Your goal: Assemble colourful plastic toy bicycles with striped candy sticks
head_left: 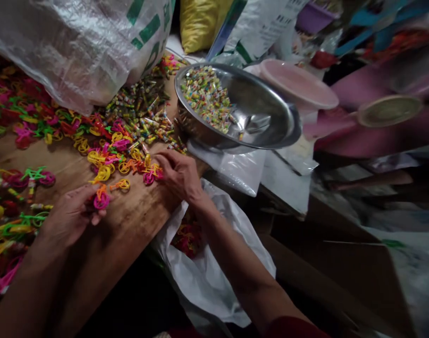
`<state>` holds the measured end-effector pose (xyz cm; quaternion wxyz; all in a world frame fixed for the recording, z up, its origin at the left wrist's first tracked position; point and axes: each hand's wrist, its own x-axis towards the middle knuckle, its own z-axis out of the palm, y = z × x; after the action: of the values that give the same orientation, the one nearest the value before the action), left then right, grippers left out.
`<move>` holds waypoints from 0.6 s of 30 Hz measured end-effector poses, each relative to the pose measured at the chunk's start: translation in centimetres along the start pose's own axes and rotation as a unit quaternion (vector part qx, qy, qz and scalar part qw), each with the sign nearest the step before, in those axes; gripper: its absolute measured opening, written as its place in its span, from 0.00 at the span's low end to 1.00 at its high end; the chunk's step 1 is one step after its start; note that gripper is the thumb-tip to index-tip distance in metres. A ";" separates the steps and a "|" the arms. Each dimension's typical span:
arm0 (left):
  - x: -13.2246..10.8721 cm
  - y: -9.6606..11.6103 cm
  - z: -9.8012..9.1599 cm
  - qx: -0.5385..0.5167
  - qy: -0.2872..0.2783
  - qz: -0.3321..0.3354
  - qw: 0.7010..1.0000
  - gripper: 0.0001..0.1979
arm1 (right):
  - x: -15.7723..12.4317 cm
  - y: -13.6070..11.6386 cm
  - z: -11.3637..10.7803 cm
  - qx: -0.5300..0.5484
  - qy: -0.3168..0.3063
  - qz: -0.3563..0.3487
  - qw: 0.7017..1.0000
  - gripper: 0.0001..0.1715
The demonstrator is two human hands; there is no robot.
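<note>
Here the left hand pinches a pink ring toy, seemingly lying flat; right hand cannot tell.

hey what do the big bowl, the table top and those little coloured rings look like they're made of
Bowl: probably stainless steel, polished; it mirrors light.
Table top: looks like bare wood, brown with visible grain, matte.
Coloured rings: likely moulded plastic, bright and slightly glossy; the left hand holds a pink ring.

There is 1 view, from a camera on the person's head. It looks forward and down, tilted, close over a wooden table, both hands low in the picture, a steel bowl and sacks beyond.
</note>
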<state>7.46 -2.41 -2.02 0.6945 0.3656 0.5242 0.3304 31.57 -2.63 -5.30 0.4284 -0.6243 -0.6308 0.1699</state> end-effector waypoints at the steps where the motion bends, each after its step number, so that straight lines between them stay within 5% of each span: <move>1: 0.2 0.0 -0.1 -0.006 0.008 -0.003 1.000 0.11 | 0.7 1.0 -0.8 -0.076 0.027 0.015 0.997 0.15; 5: 0.8 -0.3 0.0 -0.031 0.048 0.001 0.998 0.08 | 3.0 3.6 -1.9 -0.301 0.027 0.090 0.949 0.14; 9: 0.5 -0.8 0.2 -0.058 0.058 0.000 0.997 0.08 | 3.6 4.6 -0.7 -0.372 -0.001 0.133 0.919 0.14; 14: -0.3 -1.4 -0.6 -0.090 0.054 -0.001 0.994 0.09 | 3.1 5.3 -0.5 -0.340 0.053 0.055 0.937 0.07; 18: -0.9 -1.8 -1.0 -0.097 0.036 -0.005 0.995 0.07 | 1.5 1.1 -1.0 -0.166 0.090 -0.076 0.979 0.06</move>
<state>6.44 -3.93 -3.26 0.7093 0.2816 0.5162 0.3888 33.26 -1.33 -5.11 0.3855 -0.6496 -0.6548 -0.0265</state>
